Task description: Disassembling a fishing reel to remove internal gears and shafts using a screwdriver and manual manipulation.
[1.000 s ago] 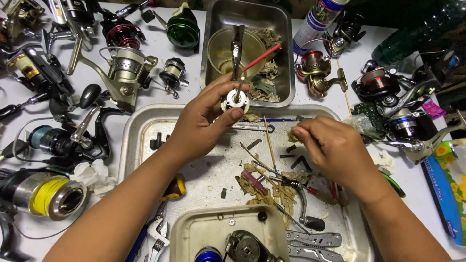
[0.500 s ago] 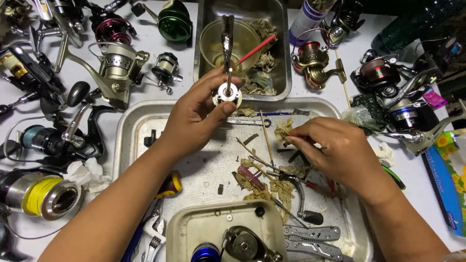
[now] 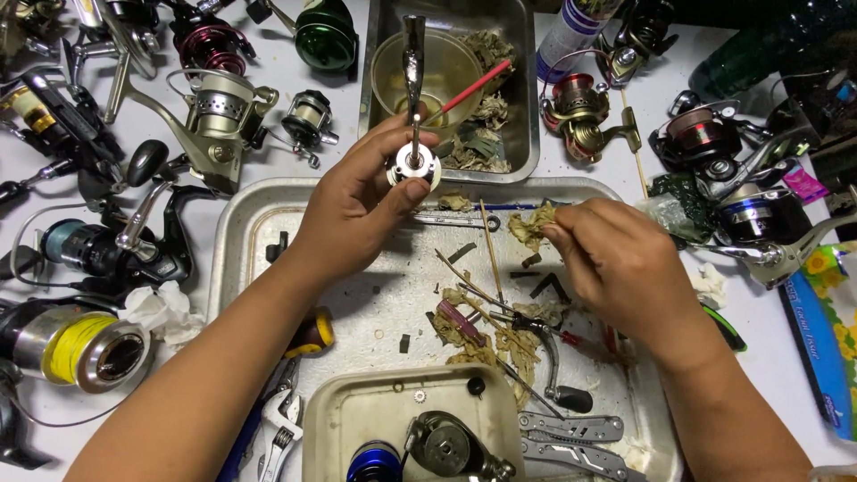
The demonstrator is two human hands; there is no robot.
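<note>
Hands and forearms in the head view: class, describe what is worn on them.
Both the left hand and right hand are bare: no gloves, rings, watch or bracelets visible. Both forearms are uncovered too; no sleeve reaches into the picture.

From my feed I see two bare forearms, no sleeves reaching into view. The left hand (image 3: 357, 210) enters from seven o'clock, the right hand (image 3: 620, 268) from five o'clock. I spot no rings, watch, bracelets or gloves. Fingernails are short and unpainted. Forearms look smooth, with only faint hair showing.
</note>
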